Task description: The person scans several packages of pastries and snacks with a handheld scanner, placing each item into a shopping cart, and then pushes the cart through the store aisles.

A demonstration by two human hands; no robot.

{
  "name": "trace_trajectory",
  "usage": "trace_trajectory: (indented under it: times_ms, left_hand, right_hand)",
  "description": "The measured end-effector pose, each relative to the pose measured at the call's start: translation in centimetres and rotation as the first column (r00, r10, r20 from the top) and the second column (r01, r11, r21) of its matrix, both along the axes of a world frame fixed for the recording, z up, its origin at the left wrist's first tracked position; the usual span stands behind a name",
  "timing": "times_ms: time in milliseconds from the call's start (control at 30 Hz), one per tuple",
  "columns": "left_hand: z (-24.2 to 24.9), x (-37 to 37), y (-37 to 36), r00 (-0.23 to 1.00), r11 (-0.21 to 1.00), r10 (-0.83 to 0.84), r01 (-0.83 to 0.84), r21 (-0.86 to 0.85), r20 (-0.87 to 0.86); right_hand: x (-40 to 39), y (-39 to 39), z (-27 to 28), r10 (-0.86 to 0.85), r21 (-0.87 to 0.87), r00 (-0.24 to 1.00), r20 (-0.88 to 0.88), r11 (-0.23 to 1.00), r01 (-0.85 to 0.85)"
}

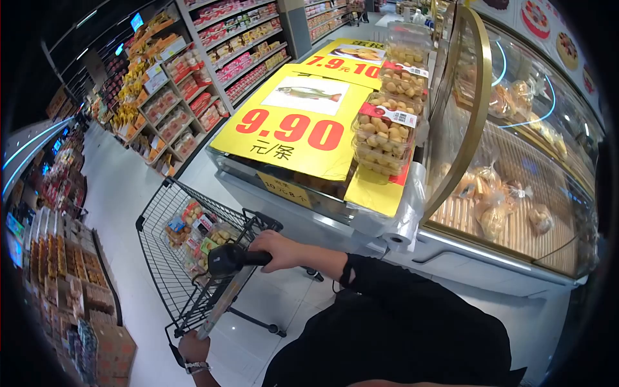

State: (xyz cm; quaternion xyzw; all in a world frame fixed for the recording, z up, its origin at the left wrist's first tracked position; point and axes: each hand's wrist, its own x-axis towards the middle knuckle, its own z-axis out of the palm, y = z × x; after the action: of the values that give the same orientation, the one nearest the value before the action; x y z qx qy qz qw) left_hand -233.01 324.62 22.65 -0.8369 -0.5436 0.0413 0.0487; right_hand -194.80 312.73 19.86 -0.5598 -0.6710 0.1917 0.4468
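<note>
A black wire shopping cart [157, 216] stands at lower left, its handle bar [227, 298] running slantwise. My right hand [274, 250], coming out of a black sleeve, is closed round the bar's upper black end. At the lower end, my left hand [194, 347], with a bracelet at the wrist, is wrapped round the handle. Clear packs of food [201, 233] lie in the basket; their exact contents are hard to make out. Beyond the right hand is a display counter with a yellow price sign [284, 122] reading 9.90 and a fish picture.
Clear boxes of small round baked goods [383, 134] are stacked on the counter. A roll of plastic bags [407, 216] hangs at its corner. A glass bakery case [509, 200] stands at right. Stocked shelves [242, 45] and cartons [115, 351] flank the aisle floor [109, 187].
</note>
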Motion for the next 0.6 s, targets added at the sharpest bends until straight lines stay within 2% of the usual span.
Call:
trace_trajectory:
  times_ms: [33, 67, 100, 133, 167, 233, 267, 300, 333, 367, 433, 467, 500, 567, 600]
  left_hand:
    - [0.1, 0.5, 0.1, 1.000, 0.999, 0.029, -0.029, -0.031, 0.004]
    - [-0.2, 0.5, 0.6, 1.000, 0.998, 0.007, -0.006, -0.068, 0.011]
    - [0.3, 0.6, 1.2, 0.999, 0.982, 0.025, -0.032, -0.184, -0.038]
    - [1.3, 0.5, 1.9, 0.998, 0.950, -0.035, 0.014, -0.311, -0.061]
    - [2.0, 0.7, 2.9, 0.989, 0.865, -0.056, -0.021, -0.502, -0.138]
    - [5.5, 4.0, 4.9, 0.853, 0.729, -0.275, -0.116, -0.674, -0.444]
    - [5.4, 2.8, 8.8, 0.683, 0.523, -0.700, 0.291, -0.801, -0.208]
    - [5.2, 1.7, 12.4, 0.320, 0.140, -0.945, 0.571, -0.809, 0.063]
    - [8.2, 5.2, 11.3, 0.778, 0.413, -0.619, 0.440, -0.798, 0.108]
    - [11.4, 9.2, 10.2, 0.984, 0.575, -0.093, 0.180, -0.798, 0.155]
    - [15.0, 20.1, 7.7, 0.928, 0.734, -0.014, 0.263, -0.626, 0.372]
    - [15.7, 25.2, 6.9, 0.812, 0.725, -0.065, 0.438, -0.531, 0.580]
    - [15.7, 30.3, 5.7, 0.669, 0.679, -0.137, 0.600, -0.423, 0.730]
    - [14.3, 39.8, 3.8, 0.456, 0.468, -0.116, 0.809, -0.356, 0.883]
    - [13.3, 44.8, 2.6, 0.435, 0.357, -0.146, 0.861, -0.363, 0.889]
  right_hand:
    - [1.2, -1.3, 1.0, -0.018, 0.016, 1.000, -0.026, 1.000, 0.018]
    - [2.8, -3.8, 2.4, -0.004, -0.174, 0.930, -0.368, 0.983, -0.065]
    - [4.4, -6.3, 3.3, -0.048, -0.307, 0.745, -0.665, 0.927, -0.215]
    - [5.9, -8.4, 3.4, -0.050, -0.222, 0.739, -0.672, 0.965, -0.137]
    - [7.7, -10.6, 3.4, -0.057, -0.144, 0.742, -0.668, 0.988, -0.054]
    - [10.9, -14.8, 4.7, -0.056, 0.069, 0.697, -0.715, 0.986, 0.150]
    - [12.5, -17.0, 5.3, -0.096, 0.075, 0.646, -0.758, 0.970, 0.233]
    - [13.9, -19.0, 6.0, -0.132, 0.076, 0.589, -0.797, 0.946, 0.315]
    - [15.0, -20.9, 6.9, -0.271, -0.066, 0.451, -0.851, 0.905, 0.419]
    - [16.2, -22.4, 7.4, -0.396, -0.217, 0.294, -0.870, 0.842, 0.493]
    - [18.9, -23.5, 6.9, -0.432, -0.176, 0.221, -0.874, 0.706, 0.687]
    - [20.1, -23.7, 6.7, -0.456, -0.153, 0.208, -0.865, 0.634, 0.758]
    - [21.7, -23.7, 5.8, -0.454, -0.095, 0.216, -0.865, 0.569, 0.817]
    - [23.8, -23.5, 4.5, -0.448, -0.095, 0.152, -0.881, 0.482, 0.871]
    - [24.5, -23.3, 4.2, -0.440, -0.094, 0.130, -0.888, 0.451, 0.887]
